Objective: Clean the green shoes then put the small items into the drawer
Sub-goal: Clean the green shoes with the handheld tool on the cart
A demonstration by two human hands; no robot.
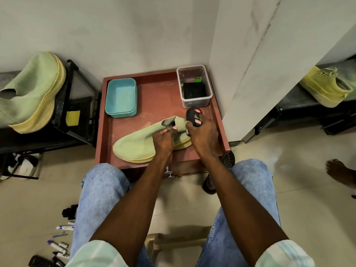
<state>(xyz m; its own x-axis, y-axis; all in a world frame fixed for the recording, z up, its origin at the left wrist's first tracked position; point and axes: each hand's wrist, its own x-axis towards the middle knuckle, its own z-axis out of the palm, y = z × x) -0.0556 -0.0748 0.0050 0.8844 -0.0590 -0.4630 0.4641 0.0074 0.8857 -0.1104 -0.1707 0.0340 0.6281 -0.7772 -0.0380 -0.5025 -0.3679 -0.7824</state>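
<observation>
A pale green knit shoe with a yellow sole lies on its side on the reddish-brown top of a small drawer unit, toe to the left. My left hand pinches the shoe's collar near the heel. My right hand grips a black bottle with a red label, held upright just beside the shoe's heel opening. A second green shoe rests on a black rack at the left. The drawer's metal knob shows below the top's front edge.
A teal lidded box sits at the back left of the top. A clear plastic tub with a black item and a green piece stands at the back right. Markers and tubes lie on the floor at the lower left. Another yellow-green shoe sits far right.
</observation>
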